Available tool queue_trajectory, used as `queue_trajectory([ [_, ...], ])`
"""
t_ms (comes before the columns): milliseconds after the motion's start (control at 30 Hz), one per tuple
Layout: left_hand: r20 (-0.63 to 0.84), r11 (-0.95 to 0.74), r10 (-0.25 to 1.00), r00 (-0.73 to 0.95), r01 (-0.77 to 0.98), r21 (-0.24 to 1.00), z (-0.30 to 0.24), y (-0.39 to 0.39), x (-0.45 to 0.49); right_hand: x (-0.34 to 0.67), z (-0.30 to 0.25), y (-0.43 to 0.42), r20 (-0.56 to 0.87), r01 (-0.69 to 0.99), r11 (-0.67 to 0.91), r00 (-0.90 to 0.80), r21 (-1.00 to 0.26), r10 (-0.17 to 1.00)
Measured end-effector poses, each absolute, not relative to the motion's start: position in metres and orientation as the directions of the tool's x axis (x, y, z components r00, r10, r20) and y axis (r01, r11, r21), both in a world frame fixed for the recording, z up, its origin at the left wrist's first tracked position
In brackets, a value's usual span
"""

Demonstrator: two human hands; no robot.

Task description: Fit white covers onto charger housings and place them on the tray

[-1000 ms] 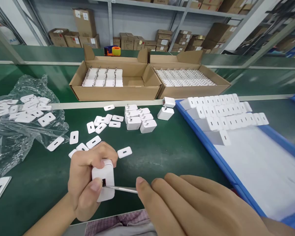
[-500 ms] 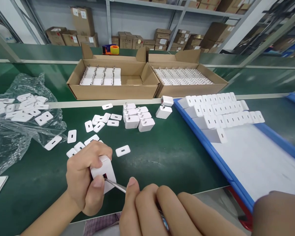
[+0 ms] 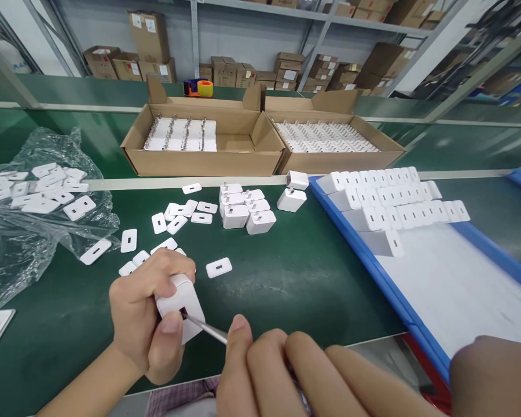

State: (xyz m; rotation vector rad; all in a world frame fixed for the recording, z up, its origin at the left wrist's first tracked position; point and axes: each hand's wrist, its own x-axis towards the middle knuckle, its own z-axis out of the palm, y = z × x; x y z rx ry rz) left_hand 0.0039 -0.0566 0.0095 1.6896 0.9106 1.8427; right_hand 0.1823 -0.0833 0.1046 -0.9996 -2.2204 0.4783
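My left hand (image 3: 154,318) is closed around a white charger housing (image 3: 186,294), its face with a dark slot turned up toward me. In my right hand (image 3: 278,370) is a thin metal tool (image 3: 208,330), possibly tweezers or a pick; its tip sits at the slot. The fingers of that hand are wrapped round it and hide the rest. Beyond the left hand lie several loose white slotted end plates (image 3: 178,211), and one plate (image 3: 219,267) rests apart, right of the hand. Several white plug chargers (image 3: 247,208) stand in a group farther back.
On the right, a blue-rimmed tray (image 3: 373,295) holds rows of white chargers (image 3: 391,191). Two cardboard boxes (image 3: 200,164) (image 3: 342,161) with white parts stand at the back. A clear plastic bag (image 3: 30,249) with more plates lies left. Orange tape (image 3: 205,88) sits behind the boxes.
The whole view has shifted slightly. My left hand has moved a little left with the housing, and my right hand slightly right; the tool tip stays at the slot.
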Motion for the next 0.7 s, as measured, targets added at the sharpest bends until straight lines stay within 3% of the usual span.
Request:
queue_trajectory([
  [167,0.572,-0.599,0.769,-0.286,-0.011,0.800,0.006,-0.053,0.014,0.178,0.096,-0.067,0.347,0.613,0.662,-0.565,-0.431,0.749],
  [300,0.345,-0.351,0.936,-0.074,-0.086,0.932,-0.007,-0.059,0.018,0.166,0.058,-0.044,0.257,0.471,0.488,-0.473,-0.735,0.843],
  [367,0.287,-0.278,0.955,0.076,-0.105,0.955,-0.010,-0.062,0.018,0.164,0.044,-0.037,0.304,0.339,0.469,-0.437,-0.816,0.846],
  [467,0.334,-0.347,0.925,0.184,0.048,0.937,-0.009,-0.062,0.017,0.169,0.037,-0.035,0.463,0.270,0.577,-0.385,-0.771,0.799],
  [600,0.350,-0.383,0.921,0.170,0.233,0.894,-0.007,-0.056,0.018,0.187,0.041,-0.036,0.649,0.338,0.717,-0.305,-0.610,0.697],
  [700,0.396,-0.423,0.905,0.154,0.252,0.870,-0.007,-0.050,0.017,0.202,0.035,-0.029,0.541,0.402,0.576,-0.209,-0.711,0.815],
])
